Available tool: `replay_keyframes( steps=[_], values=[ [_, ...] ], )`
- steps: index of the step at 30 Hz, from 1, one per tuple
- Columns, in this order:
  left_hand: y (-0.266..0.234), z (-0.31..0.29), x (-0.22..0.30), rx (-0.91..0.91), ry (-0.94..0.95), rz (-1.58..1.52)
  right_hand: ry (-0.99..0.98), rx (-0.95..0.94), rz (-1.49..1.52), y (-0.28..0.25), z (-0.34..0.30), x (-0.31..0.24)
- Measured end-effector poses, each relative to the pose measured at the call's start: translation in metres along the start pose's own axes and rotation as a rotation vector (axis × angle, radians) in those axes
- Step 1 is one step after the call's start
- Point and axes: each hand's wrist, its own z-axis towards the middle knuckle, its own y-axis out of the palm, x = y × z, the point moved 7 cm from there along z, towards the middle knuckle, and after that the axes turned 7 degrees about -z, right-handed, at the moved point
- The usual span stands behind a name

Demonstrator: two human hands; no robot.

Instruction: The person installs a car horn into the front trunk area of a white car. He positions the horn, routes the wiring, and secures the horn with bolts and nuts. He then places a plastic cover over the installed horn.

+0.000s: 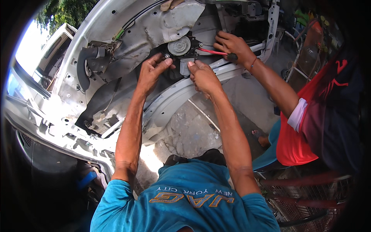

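A window motor [179,46] with a round, ribbed grey disc and black housing sits against the inside of a bare car door [148,33]. The thumb and fingers of my left hand [151,73] close on its left edge, beside a small round bolt [167,56]. Below the disc, my right hand [204,78] pinches the motor's grey block [185,67] between thumb and fingers. Some of my right fingers are hidden behind the block. A red rod-like piece [211,51] with a black end runs from the motor's right side to a co-worker's hand [234,47].
The co-worker's arm [276,83] reaches in from the right. Dark cables [135,19] cross the door's upper part, and a black curved part [83,67] is at its left. A light vehicle [56,54] stands behind. Metal racks [309,193] are at the lower right.
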Motion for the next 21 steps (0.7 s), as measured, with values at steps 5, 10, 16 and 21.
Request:
replay_keyframes(
  steps=[5,10,16,21],
  values=[
    [0.007,0.005,0.011,0.013,0.017,-0.125,-0.096,0.075,-0.214,-0.011,0.011,-0.012],
    [0.008,0.009,0.002,-0.014,-0.003,-0.244,-0.069,0.070,-0.289,-0.019,0.016,-0.016],
    [0.015,0.017,0.001,-0.006,-0.040,-0.362,-0.157,0.075,-0.400,-0.039,0.005,-0.043],
    [0.038,0.024,0.019,-0.048,-0.004,-0.561,-0.456,0.137,-0.654,-0.058,0.013,-0.076]
  ],
)
